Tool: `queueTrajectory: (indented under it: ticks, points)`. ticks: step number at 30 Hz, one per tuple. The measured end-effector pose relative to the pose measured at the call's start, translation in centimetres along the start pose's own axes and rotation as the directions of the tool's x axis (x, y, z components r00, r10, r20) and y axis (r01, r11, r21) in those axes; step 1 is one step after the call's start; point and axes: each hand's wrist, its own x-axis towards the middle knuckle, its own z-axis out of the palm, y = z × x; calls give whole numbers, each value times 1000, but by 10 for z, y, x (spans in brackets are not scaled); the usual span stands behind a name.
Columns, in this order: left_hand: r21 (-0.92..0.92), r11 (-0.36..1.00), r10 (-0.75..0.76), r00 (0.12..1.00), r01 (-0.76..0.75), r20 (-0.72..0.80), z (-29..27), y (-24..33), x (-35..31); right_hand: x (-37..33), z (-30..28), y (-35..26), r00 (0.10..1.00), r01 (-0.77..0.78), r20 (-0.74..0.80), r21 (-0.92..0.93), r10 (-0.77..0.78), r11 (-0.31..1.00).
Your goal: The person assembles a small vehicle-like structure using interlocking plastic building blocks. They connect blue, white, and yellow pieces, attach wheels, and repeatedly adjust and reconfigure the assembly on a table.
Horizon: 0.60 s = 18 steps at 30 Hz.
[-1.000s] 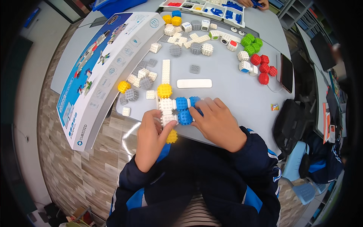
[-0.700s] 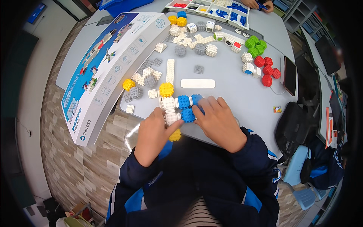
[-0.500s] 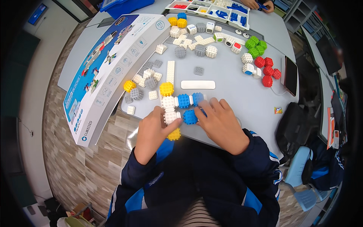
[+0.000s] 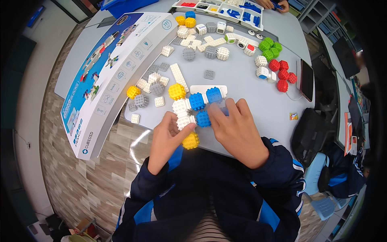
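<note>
A joined shape of studded cube blocks lies at the table's near edge. Its column has a yellow cube (image 4: 177, 92) on top, an upper white cube (image 4: 180, 106), a lower white cube (image 4: 184, 120) and a bottom yellow cube (image 4: 190, 140). Two blue cubes (image 4: 197, 101) run rightward in a row from the upper white cube. My left hand (image 4: 169, 135) grips the lower white cube, thumb along its near side. With slightly blurred fingertips, my right hand (image 4: 238, 131) holds a lower blue cube (image 4: 203, 118) against that white cube's right side; its far end is hidden by my fingers.
Left stands a big white-and-blue box (image 4: 117, 76). Loose grey, white and yellow blocks lie beyond my hands, with green cubes (image 4: 270, 48), red cubes (image 4: 283, 75) and a phone (image 4: 307, 80) rightward. Behind is a parts tray (image 4: 225, 12), near another person's hands (image 4: 278, 5).
The lower blue cube has come up against the lower white cube. The joined shape has turned slightly counter-clockwise, its blue row now slanting up over the flat white bar. The view has shifted a little.
</note>
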Motion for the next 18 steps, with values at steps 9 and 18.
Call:
queueTrajectory:
  ticks: [9, 18]
  points:
    - [81, 996, 29, 999, -32, 43, 6, 7, -4, 0, 0, 1, 1000, 27, 12, -29, -27, 999]
    - [28, 999, 38, 999, -38, 3, 15, 6, -5, 0, 6, 13, 996, 79, -51, 67, -76, 995]
